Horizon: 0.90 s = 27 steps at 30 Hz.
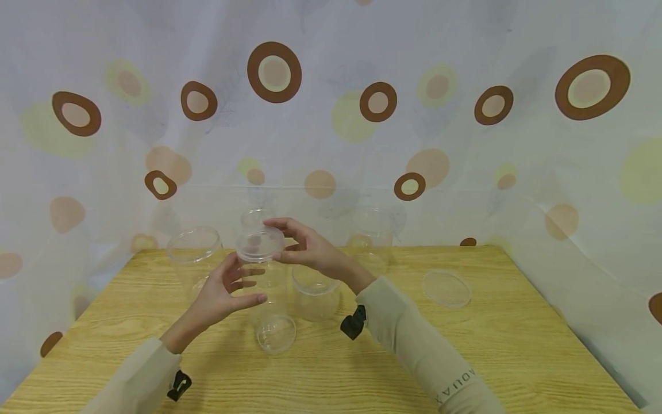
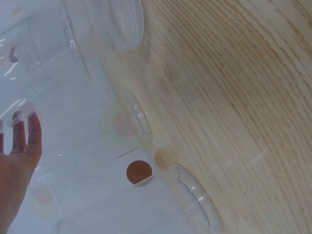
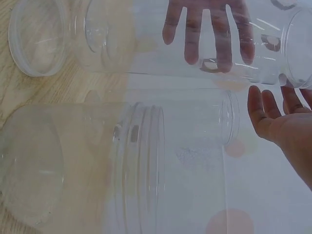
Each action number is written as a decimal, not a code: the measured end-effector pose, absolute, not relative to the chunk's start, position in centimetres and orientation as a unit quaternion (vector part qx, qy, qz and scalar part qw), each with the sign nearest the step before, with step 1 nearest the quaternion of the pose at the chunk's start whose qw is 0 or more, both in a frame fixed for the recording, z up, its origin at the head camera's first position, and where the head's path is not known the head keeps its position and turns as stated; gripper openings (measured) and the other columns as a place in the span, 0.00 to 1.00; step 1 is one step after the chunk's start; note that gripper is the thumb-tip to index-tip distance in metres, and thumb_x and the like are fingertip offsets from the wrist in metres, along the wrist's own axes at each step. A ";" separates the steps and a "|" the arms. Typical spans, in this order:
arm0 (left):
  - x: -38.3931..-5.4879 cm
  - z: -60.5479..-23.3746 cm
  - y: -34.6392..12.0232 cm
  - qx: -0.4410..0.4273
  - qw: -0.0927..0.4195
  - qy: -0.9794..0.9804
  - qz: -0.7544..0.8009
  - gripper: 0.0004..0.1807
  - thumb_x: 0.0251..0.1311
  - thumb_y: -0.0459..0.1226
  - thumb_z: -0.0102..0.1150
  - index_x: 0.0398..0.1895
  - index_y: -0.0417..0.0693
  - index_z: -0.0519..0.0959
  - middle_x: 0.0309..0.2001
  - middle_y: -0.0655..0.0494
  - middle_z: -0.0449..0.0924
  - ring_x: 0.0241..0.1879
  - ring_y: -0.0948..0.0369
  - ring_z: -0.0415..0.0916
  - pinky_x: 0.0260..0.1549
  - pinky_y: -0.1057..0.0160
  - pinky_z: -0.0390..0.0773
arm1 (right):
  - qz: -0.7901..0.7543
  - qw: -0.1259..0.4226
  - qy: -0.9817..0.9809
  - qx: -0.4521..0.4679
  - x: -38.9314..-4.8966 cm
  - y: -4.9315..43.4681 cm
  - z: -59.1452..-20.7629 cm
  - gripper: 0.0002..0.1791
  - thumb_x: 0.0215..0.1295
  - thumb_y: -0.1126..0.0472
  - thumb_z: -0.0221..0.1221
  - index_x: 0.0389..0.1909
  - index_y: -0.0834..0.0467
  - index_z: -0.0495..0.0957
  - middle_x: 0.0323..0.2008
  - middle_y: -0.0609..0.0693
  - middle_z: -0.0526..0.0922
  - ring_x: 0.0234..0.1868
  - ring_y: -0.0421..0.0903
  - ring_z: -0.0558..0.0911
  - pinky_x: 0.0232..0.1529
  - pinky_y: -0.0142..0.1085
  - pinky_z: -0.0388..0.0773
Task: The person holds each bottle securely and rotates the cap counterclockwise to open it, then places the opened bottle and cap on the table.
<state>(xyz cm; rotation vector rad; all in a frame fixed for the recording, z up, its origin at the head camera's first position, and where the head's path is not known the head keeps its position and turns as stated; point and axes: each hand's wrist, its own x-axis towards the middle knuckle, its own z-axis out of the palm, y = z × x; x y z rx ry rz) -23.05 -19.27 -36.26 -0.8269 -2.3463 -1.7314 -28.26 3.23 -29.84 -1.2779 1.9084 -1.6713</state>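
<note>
A tall clear jar [image 1: 266, 287] stands upright in front of me. My left hand [image 1: 219, 293] grips its upper body, thumb in front and fingers showing through the wall. At the jar's mouth is a clear round lid [image 1: 260, 244], its rim pinched between the thumb and fingers of my right hand [image 1: 312, 250]. In the right wrist view, the left fingers show through the jar [image 3: 146, 34], with the right hand [image 3: 287, 122] at its top end. A smaller clear lid [image 1: 276, 333] lies on the table by the jar's base.
A squat clear jar [image 1: 316, 299] stands just right of the tall one, a wide-mouthed jar [image 1: 195, 250] to its left. Another tall jar [image 1: 373, 236] stands at the back. A flat clear disc [image 1: 447, 288] lies on the wooden table [image 1: 517, 345]. Behind hangs a patterned curtain [image 1: 331, 144].
</note>
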 end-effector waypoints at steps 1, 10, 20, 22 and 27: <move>-23.1 -36.3 -19.3 -0.272 0.056 -0.774 -0.570 0.44 0.47 0.28 0.67 0.67 0.51 0.55 0.59 0.58 0.68 0.54 0.56 0.73 0.48 0.56 0.76 | -0.581 0.149 0.664 -0.446 -28.2 3.3 -29.9 0.34 0.63 0.61 0.56 0.68 0.57 0.53 0.61 0.55 0.63 0.56 0.50 0.71 0.52 0.41 0.74; -23.0 -36.4 -19.2 -0.254 0.075 -0.777 -0.571 0.43 0.47 0.29 0.67 0.66 0.52 0.57 0.59 0.59 0.67 0.53 0.60 0.73 0.48 0.60 0.76 | -0.570 0.056 0.714 -0.404 -27.0 3.0 -30.2 0.35 0.58 0.56 0.61 0.65 0.49 0.56 0.64 0.51 0.61 0.61 0.46 0.64 0.56 0.43 0.70; -23.1 -36.4 -19.1 -0.248 0.084 -0.779 -0.570 0.43 0.46 0.29 0.67 0.66 0.52 0.57 0.58 0.55 0.69 0.53 0.57 0.74 0.48 0.55 0.76 | -0.577 0.001 0.743 -0.340 -26.1 1.9 -30.5 0.32 0.55 0.57 0.64 0.60 0.51 0.62 0.55 0.48 0.70 0.56 0.44 0.69 0.53 0.44 0.71; -23.1 -36.4 -19.1 -0.248 0.080 -0.778 -0.572 0.43 0.46 0.29 0.67 0.66 0.52 0.57 0.57 0.56 0.70 0.53 0.55 0.73 0.48 0.55 0.76 | -0.579 0.001 0.743 -0.336 -26.2 1.8 -30.6 0.32 0.55 0.58 0.64 0.60 0.52 0.62 0.55 0.48 0.70 0.56 0.45 0.69 0.53 0.44 0.71; -23.0 -36.4 -19.2 -0.252 0.073 -0.774 -0.576 0.43 0.46 0.29 0.67 0.66 0.52 0.57 0.57 0.60 0.71 0.53 0.59 0.74 0.48 0.55 0.76 | -0.584 0.022 0.730 -0.355 -26.6 1.9 -30.5 0.33 0.57 0.63 0.62 0.62 0.57 0.60 0.57 0.53 0.69 0.58 0.48 0.68 0.54 0.45 0.70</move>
